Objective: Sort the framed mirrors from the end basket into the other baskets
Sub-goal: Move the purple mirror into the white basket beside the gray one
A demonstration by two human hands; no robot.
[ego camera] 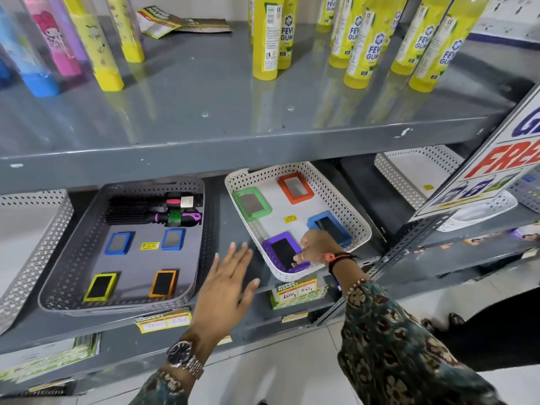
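1. While the left hand (226,283) hovers flat and empty, fingers spread, over the shelf (233,229) strip between two baskets, the right hand (317,244) reaches into the white basket (344,200).
2. The right hand's fingers curl down onto the near right edge of the purple mirror (282,252); whether they grip it or only touch it cannot be told.
3. Just beyond the right hand lies the blue mirror (333,226), partly hidden by the knuckles.
4. Further beyond it, at the basket's far side, lie the orange mirror (295,187) and, to its left, the green mirror (252,202); a yellow tag (290,219) sits between the four.
5. Left of the left hand stands the grey basket (87,247), holding four smaller mirrors: two blue-framed (119,243) ones further off, a yellow-framed (100,287) and an orange-framed (163,283) one nearer.
6. At that basket's far end lie hairbrushes (146,211).
7. Right of the right hand, well apart, another white basket (409,171) sits behind a sign (496,159).
8. Above both hands, the upper shelf carries yellow gum bottles (264,39) and coloured tubes (96,45).
9. The left wrist wears a watch (182,356); the right wrist bears threads (336,258).
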